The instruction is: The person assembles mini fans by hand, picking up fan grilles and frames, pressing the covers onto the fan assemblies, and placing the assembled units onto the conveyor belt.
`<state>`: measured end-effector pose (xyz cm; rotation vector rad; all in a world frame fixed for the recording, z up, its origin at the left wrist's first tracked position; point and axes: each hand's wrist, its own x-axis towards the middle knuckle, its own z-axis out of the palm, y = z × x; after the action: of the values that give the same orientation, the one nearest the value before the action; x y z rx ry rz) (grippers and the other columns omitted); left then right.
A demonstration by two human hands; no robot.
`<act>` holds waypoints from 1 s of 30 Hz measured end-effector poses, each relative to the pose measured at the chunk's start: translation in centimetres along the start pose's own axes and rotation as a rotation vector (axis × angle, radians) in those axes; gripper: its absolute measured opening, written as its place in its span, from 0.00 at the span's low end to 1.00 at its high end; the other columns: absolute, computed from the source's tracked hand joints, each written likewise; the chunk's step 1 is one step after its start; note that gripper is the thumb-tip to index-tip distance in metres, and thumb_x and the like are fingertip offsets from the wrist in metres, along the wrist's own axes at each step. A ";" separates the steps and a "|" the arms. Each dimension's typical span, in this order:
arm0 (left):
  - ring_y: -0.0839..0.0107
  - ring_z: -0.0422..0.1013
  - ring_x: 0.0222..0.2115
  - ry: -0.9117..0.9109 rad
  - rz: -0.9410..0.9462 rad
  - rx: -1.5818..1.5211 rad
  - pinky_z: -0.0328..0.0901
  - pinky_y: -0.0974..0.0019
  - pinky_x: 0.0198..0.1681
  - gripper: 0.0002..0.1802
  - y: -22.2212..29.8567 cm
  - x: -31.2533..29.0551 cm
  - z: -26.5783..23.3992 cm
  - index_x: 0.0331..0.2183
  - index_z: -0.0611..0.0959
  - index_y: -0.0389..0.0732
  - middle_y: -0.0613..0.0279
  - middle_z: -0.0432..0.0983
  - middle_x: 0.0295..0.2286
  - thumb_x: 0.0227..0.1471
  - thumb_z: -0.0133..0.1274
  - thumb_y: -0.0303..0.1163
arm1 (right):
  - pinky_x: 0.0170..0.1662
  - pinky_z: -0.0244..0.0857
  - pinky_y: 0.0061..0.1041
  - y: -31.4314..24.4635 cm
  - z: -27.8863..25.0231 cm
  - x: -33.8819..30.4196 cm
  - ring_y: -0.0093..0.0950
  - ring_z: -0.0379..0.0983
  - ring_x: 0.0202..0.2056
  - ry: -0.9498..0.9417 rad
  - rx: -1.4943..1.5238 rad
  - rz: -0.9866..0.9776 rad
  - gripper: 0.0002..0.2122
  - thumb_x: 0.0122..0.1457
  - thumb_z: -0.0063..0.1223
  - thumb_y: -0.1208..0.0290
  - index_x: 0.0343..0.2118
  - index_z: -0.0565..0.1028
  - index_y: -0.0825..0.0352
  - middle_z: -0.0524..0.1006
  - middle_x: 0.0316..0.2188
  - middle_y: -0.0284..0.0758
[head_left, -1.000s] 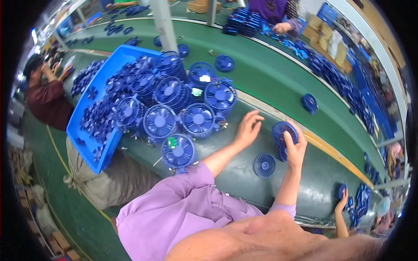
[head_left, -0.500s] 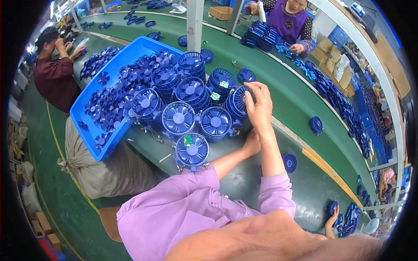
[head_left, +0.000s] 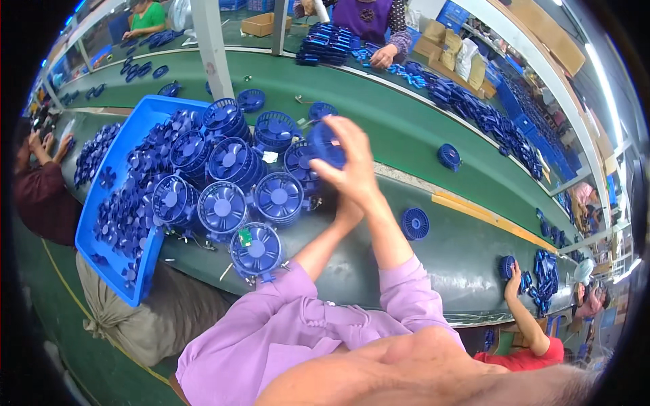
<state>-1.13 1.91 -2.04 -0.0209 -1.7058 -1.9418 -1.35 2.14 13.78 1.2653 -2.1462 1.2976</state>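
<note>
My right hand (head_left: 355, 159) is raised at the right end of the stacks, thumb and fingers curved around a round blue fan cage (head_left: 327, 143) that is blurred by motion. Just below it, partly behind my right wrist, is my left hand (head_left: 349, 213); its fingers are hidden. Several stacks of blue fan housings (head_left: 279, 196) with blades inside stand to the left of my hands. The nearest single fan (head_left: 256, 249) has a small green circuit board (head_left: 245, 237) on its rim. A loose round blue grille (head_left: 415, 223) lies on the table to the right.
A blue tray (head_left: 145, 281) heaped with small fan blades stands at the left, beside a tied grey sack (head_left: 128, 314). Beyond the table runs a green conveyor (head_left: 393, 125) carrying a few fan parts. Co-workers sit opposite, at the left and at the right.
The view has swung to the right, so everything sits further left. My right hand has lifted a round blue fan cage from beside the stacks; my left hand stays below it.
</note>
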 end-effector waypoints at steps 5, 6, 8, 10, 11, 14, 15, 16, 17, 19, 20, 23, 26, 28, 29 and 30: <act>0.68 0.68 0.48 -0.044 -0.292 -0.225 0.63 0.65 0.50 0.26 0.9 0.1 -0.6 0.53 0.68 0.38 0.58 0.70 0.48 0.62 0.37 0.46 | 0.58 0.56 0.38 3.2 -4.9 -4.5 0.42 0.58 0.57 0.088 -0.034 0.153 0.36 0.39 0.65 0.68 0.56 0.65 0.61 0.63 0.55 0.45; 0.70 0.68 0.47 0.005 -0.357 -0.598 0.64 0.66 0.50 0.28 0.9 0.2 -0.5 0.52 0.69 0.38 0.60 0.70 0.47 0.63 0.35 0.50 | 0.58 0.55 0.39 4.5 -4.7 -6.0 0.43 0.58 0.57 0.060 -0.071 0.177 0.36 0.39 0.66 0.68 0.56 0.65 0.60 0.63 0.55 0.45; 0.69 0.69 0.46 -0.103 -0.475 -0.871 0.65 0.63 0.50 0.34 1.6 0.2 -0.1 0.51 0.70 0.39 0.59 0.71 0.46 0.60 0.33 0.58 | 0.58 0.54 0.41 6.0 -5.4 -9.1 0.45 0.57 0.56 0.007 -0.144 0.205 0.37 0.38 0.66 0.67 0.56 0.65 0.60 0.62 0.55 0.46; 0.66 0.71 0.44 -0.095 -0.688 -1.038 0.66 0.60 0.49 0.32 1.0 0.1 0.1 0.48 0.72 0.41 0.58 0.73 0.43 0.59 0.35 0.59 | 0.58 0.54 0.42 5.9 -5.3 -11.1 0.48 0.57 0.55 -0.059 -0.294 0.190 0.38 0.36 0.67 0.66 0.56 0.65 0.59 0.61 0.56 0.46; 0.66 0.71 0.43 -0.098 -0.682 -1.080 0.67 0.60 0.48 0.31 0.7 -0.1 0.1 0.48 0.73 0.42 0.58 0.74 0.43 0.59 0.37 0.58 | 0.57 0.54 0.43 6.1 -5.0 -11.6 0.49 0.57 0.55 -0.102 -0.334 0.182 0.39 0.37 0.67 0.64 0.57 0.64 0.58 0.60 0.57 0.47; 0.71 0.70 0.43 0.084 -0.644 -1.003 0.66 0.62 0.47 0.23 0.2 -0.7 1.2 0.47 0.74 0.45 0.63 0.73 0.42 0.60 0.40 0.51 | 0.59 0.49 0.46 8.1 -3.8 -13.1 0.50 0.54 0.58 -0.082 -0.320 0.209 0.39 0.43 0.61 0.52 0.60 0.60 0.56 0.55 0.60 0.49; 0.71 0.66 0.45 0.110 -0.399 -0.825 0.62 0.63 0.50 0.21 -0.3 -1.2 0.9 0.47 0.73 0.43 0.64 0.70 0.43 0.61 0.40 0.48 | 0.60 0.49 0.45 8.7 -2.8 -13.3 0.49 0.54 0.58 -0.030 -0.218 0.216 0.39 0.45 0.59 0.51 0.59 0.59 0.61 0.56 0.59 0.49; 0.70 0.62 0.47 0.121 -0.277 -0.632 0.58 0.63 0.53 0.21 -0.3 -1.2 0.7 0.48 0.70 0.41 0.63 0.66 0.45 0.61 0.39 0.45 | 0.61 0.48 0.41 9.4 -1.7 -12.9 0.46 0.55 0.58 0.027 0.064 0.217 0.36 0.48 0.55 0.54 0.58 0.59 0.66 0.59 0.58 0.49; 0.66 0.62 0.49 0.189 -0.184 -0.514 0.56 0.61 0.56 0.24 -0.8 -1.3 0.3 0.51 0.69 0.40 0.61 0.66 0.47 0.61 0.40 0.46 | 0.62 0.48 0.36 8.5 -1.0 -12.4 0.41 0.56 0.59 0.049 0.134 0.338 0.32 0.51 0.51 0.61 0.58 0.58 0.70 0.62 0.56 0.48; 0.65 0.60 0.50 0.141 -0.009 -0.047 0.54 0.62 0.55 0.23 1.8 -1.2 1.2 0.50 0.67 0.36 0.56 0.64 0.48 0.61 0.36 0.43 | 0.62 0.48 0.34 9.7 -0.3 -13.3 0.38 0.55 0.59 0.178 0.242 0.354 0.25 0.56 0.45 0.69 0.57 0.59 0.69 0.62 0.57 0.45; 0.63 0.60 0.51 0.133 0.088 0.056 0.54 0.60 0.56 0.24 1.7 -1.2 0.4 0.49 0.67 0.34 0.53 0.64 0.48 0.61 0.36 0.43 | 0.61 0.49 0.33 9.5 0.1 -13.0 0.37 0.55 0.59 0.176 0.295 0.354 0.24 0.58 0.45 0.67 0.57 0.59 0.69 0.62 0.56 0.44; 0.54 0.56 0.55 0.067 0.305 0.210 0.50 0.55 0.58 0.20 3.8 -0.7 0.8 0.48 0.69 0.35 0.46 0.59 0.53 0.59 0.40 0.38 | 0.59 0.50 0.27 9.0 0.4 -12.6 0.30 0.56 0.58 0.215 0.534 0.438 0.23 0.65 0.33 0.60 0.59 0.56 0.67 0.61 0.55 0.41; 0.52 0.55 0.57 0.003 0.337 0.216 0.50 0.53 0.59 0.19 3.5 -0.4 0.6 0.47 0.70 0.36 0.44 0.57 0.55 0.57 0.42 0.37 | 0.60 0.50 0.28 9.0 0.3 -12.7 0.31 0.56 0.58 0.240 0.587 0.479 0.23 0.66 0.32 0.59 0.59 0.55 0.67 0.61 0.55 0.41; 0.51 0.54 0.57 -0.003 0.364 0.226 0.50 0.53 0.59 0.18 3.9 -0.5 0.8 0.47 0.70 0.37 0.44 0.56 0.56 0.56 0.42 0.36 | 0.59 0.50 0.28 9.1 -0.4 -12.5 0.31 0.56 0.58 0.217 0.588 0.490 0.23 0.66 0.31 0.58 0.59 0.55 0.67 0.61 0.55 0.42; 0.53 0.55 0.57 0.006 0.358 0.228 0.50 0.54 0.58 0.18 4.2 -0.5 0.9 0.46 0.69 0.37 0.45 0.55 0.56 0.56 0.41 0.36 | 0.59 0.50 0.28 9.1 -0.8 -12.4 0.31 0.56 0.58 0.166 0.596 0.497 0.23 0.66 0.31 0.59 0.59 0.55 0.67 0.61 0.55 0.42; 0.53 0.55 0.57 0.003 0.358 0.231 0.50 0.54 0.58 0.18 4.1 -0.5 0.8 0.46 0.69 0.37 0.45 0.55 0.56 0.56 0.41 0.36 | 0.59 0.50 0.28 9.1 -1.0 -12.2 0.31 0.55 0.58 0.113 0.606 0.502 0.23 0.66 0.31 0.59 0.59 0.55 0.67 0.61 0.55 0.42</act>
<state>0.75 2.64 1.70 -0.2220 -1.7749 -1.4801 -2.22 11.05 1.39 0.8080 -2.1388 2.2926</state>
